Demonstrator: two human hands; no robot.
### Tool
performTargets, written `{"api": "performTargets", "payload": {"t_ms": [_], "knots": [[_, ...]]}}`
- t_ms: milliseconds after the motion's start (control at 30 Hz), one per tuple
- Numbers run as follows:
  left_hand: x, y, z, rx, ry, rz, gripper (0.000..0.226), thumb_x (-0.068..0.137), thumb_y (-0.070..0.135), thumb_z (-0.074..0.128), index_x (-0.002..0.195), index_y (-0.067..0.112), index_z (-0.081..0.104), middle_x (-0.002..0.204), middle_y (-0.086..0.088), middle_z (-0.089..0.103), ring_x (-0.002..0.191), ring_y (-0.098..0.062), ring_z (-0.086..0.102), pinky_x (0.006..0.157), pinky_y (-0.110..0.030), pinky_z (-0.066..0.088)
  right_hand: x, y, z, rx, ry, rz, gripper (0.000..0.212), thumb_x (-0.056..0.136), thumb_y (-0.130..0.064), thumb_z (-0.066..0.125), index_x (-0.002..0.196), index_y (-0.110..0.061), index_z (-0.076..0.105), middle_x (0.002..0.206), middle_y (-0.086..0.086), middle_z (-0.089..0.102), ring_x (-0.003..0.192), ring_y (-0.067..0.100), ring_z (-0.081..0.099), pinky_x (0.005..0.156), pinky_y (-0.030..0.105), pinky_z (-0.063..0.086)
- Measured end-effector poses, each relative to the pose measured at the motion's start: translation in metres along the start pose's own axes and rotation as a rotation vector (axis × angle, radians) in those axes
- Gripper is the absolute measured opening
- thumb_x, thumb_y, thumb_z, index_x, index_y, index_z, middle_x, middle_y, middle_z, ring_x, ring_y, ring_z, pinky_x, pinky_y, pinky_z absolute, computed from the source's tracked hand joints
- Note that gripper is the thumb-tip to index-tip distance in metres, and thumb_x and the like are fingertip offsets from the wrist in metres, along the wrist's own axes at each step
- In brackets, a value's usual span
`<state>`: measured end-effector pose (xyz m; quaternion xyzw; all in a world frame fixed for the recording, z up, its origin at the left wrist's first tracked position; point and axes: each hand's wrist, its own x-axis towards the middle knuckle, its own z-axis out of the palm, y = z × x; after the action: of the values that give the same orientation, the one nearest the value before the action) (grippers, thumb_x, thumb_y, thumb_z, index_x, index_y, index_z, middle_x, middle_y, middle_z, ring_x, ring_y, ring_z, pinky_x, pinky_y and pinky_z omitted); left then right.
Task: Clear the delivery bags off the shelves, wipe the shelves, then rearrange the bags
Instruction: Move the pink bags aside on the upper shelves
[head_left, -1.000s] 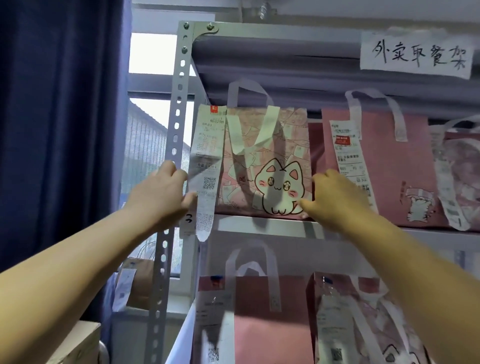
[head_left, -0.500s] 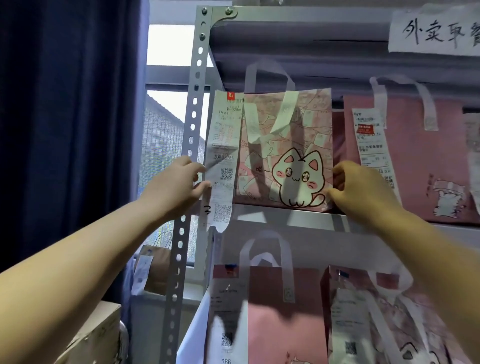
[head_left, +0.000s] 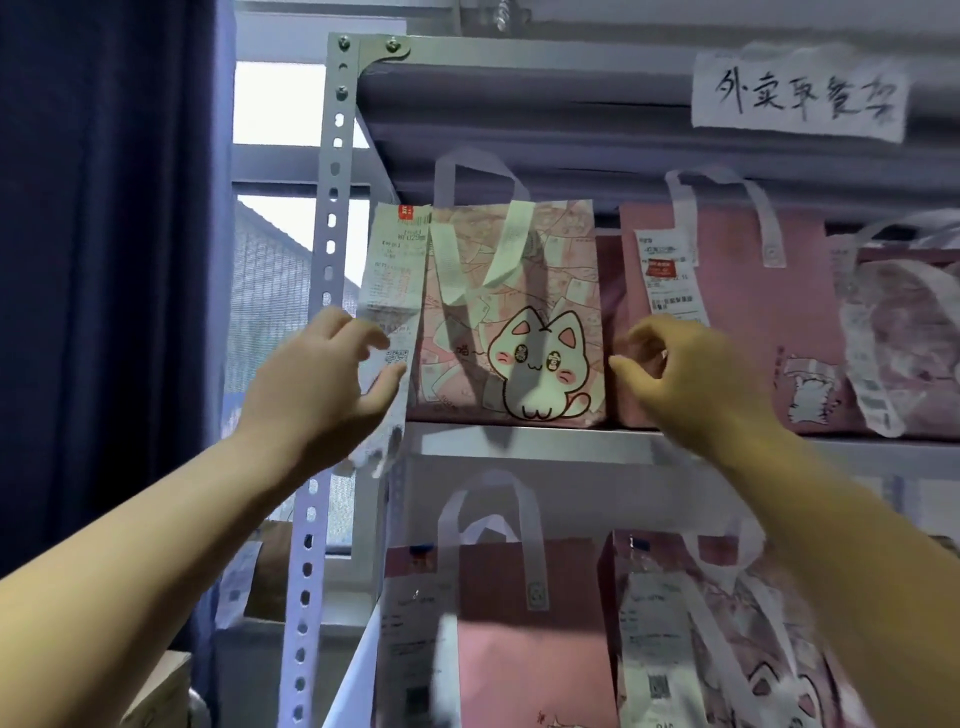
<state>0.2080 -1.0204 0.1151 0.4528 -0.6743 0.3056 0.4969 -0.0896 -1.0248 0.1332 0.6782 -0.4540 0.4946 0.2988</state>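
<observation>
While both hands reach up to the rack, we count three delivery bags on the upper shelf (head_left: 519, 442): the cat bag (head_left: 519, 322) at the left end, the plain pink bag (head_left: 737, 332) just beside it, and a third bag (head_left: 904, 332) at the right. Two lower bags (head_left: 498, 649) stand below.

Our left hand (head_left: 322, 387) is spread wide and holds nothing; its thumb touches the long receipt (head_left: 395, 270). Our right hand (head_left: 691, 374) curls its fingers at the cat bag's right edge; we cannot tell if it pinches.

Half a second ago the left fingers lay together.

The paper sign (head_left: 800, 96) reads 外卖取餐架; the receipt print is blurred.
</observation>
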Motion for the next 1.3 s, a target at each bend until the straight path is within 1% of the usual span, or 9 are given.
{"api": "performTargets", "payload": {"t_ms": [133,200,333,433,600,800,933,1100,1300], "knots": [[0.006,0.036,0.002,0.007,0.004,0.186,0.023,0.084,0.035,0.058,0.091,0.014,0.063,0.086,-0.003,0.060,0.072,-0.021,0.054,0.056,-0.032,0.051,-0.006,0.020,-0.025,-0.064,0.072,-0.023,0.013,0.084,-0.028,0.065,0.085,-0.015,0.061,0.073,-0.003,0.058,0.061,0.014,0.051,0.050,0.018,0.031],[0.009,0.057,0.007,0.007,-0.005,0.263,0.020,0.084,0.032,0.060,0.085,0.013,0.065,0.079,-0.004,0.062,0.063,-0.018,0.052,0.050,-0.025,0.045,-0.008,0.038,-0.040,-0.115,0.077,0.008,0.015,0.084,-0.030,0.063,0.085,-0.015,0.063,0.072,-0.004,0.057,0.061,0.017,0.053,0.051,0.021,0.033],[0.014,0.098,0.026,0.016,-0.030,0.301,0.023,0.084,0.034,0.059,0.087,0.013,0.067,0.081,-0.004,0.066,0.064,-0.024,0.060,0.054,-0.030,0.051,-0.012,0.078,-0.069,-0.257,0.060,0.013,0.018,0.084,-0.032,0.060,0.083,-0.014,0.063,0.073,0.001,0.061,0.064,0.023,0.055,0.056,0.028,0.042],[0.019,0.128,0.046,0.031,-0.025,0.321,0.022,0.083,0.032,0.063,0.087,0.011,0.068,0.082,-0.006,0.068,0.064,-0.025,0.062,0.051,-0.027,0.047,-0.014,0.109,-0.085,-0.326,0.024,0.025,0.014,0.083,-0.026,0.064,0.090,-0.013,0.064,0.081,0.004,0.066,0.068,0.023,0.057,0.060,0.028,0.040],[0.031,0.161,0.082,0.109,-0.006,0.249,0.032,0.082,0.036,0.061,0.096,0.008,0.067,0.096,-0.011,0.063,0.083,-0.030,0.055,0.067,-0.040,0.051,-0.012,0.159,-0.101,-0.409,-0.075,0.148,0.031,0.082,-0.033,0.062,0.109,-0.018,0.059,0.100,0.002,0.064,0.088,0.024,0.057,0.075,0.036,0.048],[0.036,0.180,0.110,0.174,-0.025,0.044,0.046,0.080,0.046,0.060,0.112,0.013,0.061,0.115,-0.012,0.047,0.105,-0.034,0.036,0.080,-0.046,0.042,-0.006,0.196,-0.097,-0.436,-0.242,0.238,0.050,0.080,-0.035,0.061,0.123,-0.010,0.052,0.117,0.011,0.057,0.106,0.031,0.053,0.088,0.043,0.047],[0.036,0.186,0.118,0.231,-0.077,0.013,0.045,0.082,0.049,0.056,0.110,0.014,0.062,0.118,-0.010,0.042,0.107,-0.033,0.033,0.084,-0.045,0.039,-0.001,0.205,-0.085,-0.357,-0.337,0.281,0.048,0.080,-0.029,0.061,0.122,-0.009,0.052,0.114,0.014,0.054,0.101,0.031,0.053,0.083,0.038,0.046],[0.035,0.192,0.124,0.271,-0.130,-0.021,0.044,0.084,0.048,0.056,0.112,0.014,0.061,0.118,-0.009,0.035,0.109,-0.032,0.030,0.088,-0.043,0.038,0.003,0.213,-0.075,-0.247,-0.342,0.277,0.044,0.077,-0.023,0.061,0.121,-0.026,0.056,0.097,0.004,0.041,0.093,0.027,0.050,0.073,0.031,0.038],[0.035,0.195,0.125,0.217,-0.145,-0.072,0.041,0.084,0.043,0.060,0.108,0.010,0.063,0.121,-0.009,0.035,0.111,-0.031,0.027,0.093,-0.043,0.033,0.002,0.225,-0.067,-0.058,-0.248,0.278,0.023,0.074,-0.019,0.070,0.090,-0.014,0.054,0.086,0.003,0.056,0.076,0.021,0.053,0.061,0.031,0.040]]}}
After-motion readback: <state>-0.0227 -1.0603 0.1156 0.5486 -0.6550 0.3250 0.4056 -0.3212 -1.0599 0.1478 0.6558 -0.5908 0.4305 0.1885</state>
